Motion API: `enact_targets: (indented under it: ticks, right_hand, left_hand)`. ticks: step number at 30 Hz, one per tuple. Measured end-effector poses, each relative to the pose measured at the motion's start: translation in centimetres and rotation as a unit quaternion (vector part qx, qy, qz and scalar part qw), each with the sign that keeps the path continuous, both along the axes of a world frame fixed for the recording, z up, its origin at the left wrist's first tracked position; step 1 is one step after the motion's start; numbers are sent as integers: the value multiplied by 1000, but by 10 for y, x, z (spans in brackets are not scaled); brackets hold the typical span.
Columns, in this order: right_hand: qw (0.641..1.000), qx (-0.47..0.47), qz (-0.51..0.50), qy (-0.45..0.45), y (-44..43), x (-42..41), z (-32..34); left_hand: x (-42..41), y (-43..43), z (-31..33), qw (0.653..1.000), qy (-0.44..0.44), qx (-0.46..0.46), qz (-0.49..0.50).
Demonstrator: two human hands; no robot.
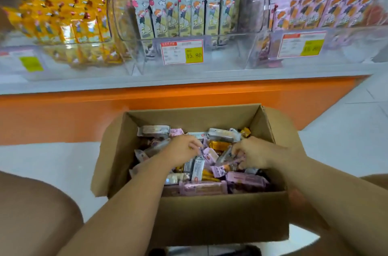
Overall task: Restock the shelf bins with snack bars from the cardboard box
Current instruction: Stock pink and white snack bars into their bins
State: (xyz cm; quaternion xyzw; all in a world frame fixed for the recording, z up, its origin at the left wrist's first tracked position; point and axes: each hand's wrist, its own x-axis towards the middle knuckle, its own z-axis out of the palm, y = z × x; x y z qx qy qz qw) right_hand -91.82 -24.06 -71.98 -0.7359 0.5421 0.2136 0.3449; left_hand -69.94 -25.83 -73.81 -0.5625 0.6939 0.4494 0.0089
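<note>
Fingers [196,147] of the left hand [182,150] are curled down, pinching a pink bar [207,153] near the middle of the cardboard box [220,213]. Right hand [255,155] is just beside it, fingers [239,152] curled round a grey bar [227,154] that sticks up tilted out of the pile. Both forearms come in over the box's near wall.

Box is open, flaps folded out, w/ a loose heap of snack bars [201,174] inside: pink, grey and yellow-orange wrappers all mixed, lying every which way. It sits on the white floor [52,161], right in front of the orange shelf base [63,113].

Above the box, on the grey ledge [189,75], are 3 clear bins. The yellow bin [88,46] is up and left of the box, w/ yellow packs. The middle bin [255,4] is straight above it, w/ grey-green packs upright in rows. The pink bin [346,46] is up and right, w/ pink packs. The price tag [182,51] straight above the box reads 15.80; the other 2 tags are too blurry to be sure.

Person's knee [31,213] is left of the box, near its left flap.
</note>
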Motion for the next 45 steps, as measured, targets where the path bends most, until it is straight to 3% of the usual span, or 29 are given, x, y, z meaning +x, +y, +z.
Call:
enact_targets:
  ticks: [5, 10, 13, 18, 23, 30, 33, 38, 45]
  right_hand:
    - [997, -19, 59, 50, 3, 1, -18]
    - [989, -65, 111, 71, 10, -1, -42]
    - [992, -52, 106, 52, 12, -3, -42]
    - [999, -23, 4, -49, 5, -12, -21]
    - [984, -101, -54, -139, -9, -21, 16]
    - [931, -118, -165, -304, -9, -20, 90]
    - [914, -126, -183, -339, 0, -23, 122]
    - [907, -104, -168, -373, 18, -36, 154]
    - [830, -190, -241, -466, 13, -46, 178]
  left_hand:
    - [-30, 0, -12, 999, 11, 6, -44]
    - [-53, 4, -40, 975, -125, -16, -183]
    - [-59, 3, -48, 969, -155, -21, -192]
    - [-52, -17, -31, 989, -3, 136, -58]
    - [-28, -33, 9, 982, 88, 167, 29]
    - [-14, -20, 63, 918, 301, 205, 156]
    - [-21, -8, 83, 883, 374, 230, 165]
    - [-29, 2, 117, 860, 426, 227, 164]
    - [-29, 2, 152, 842, 459, 213, 187]
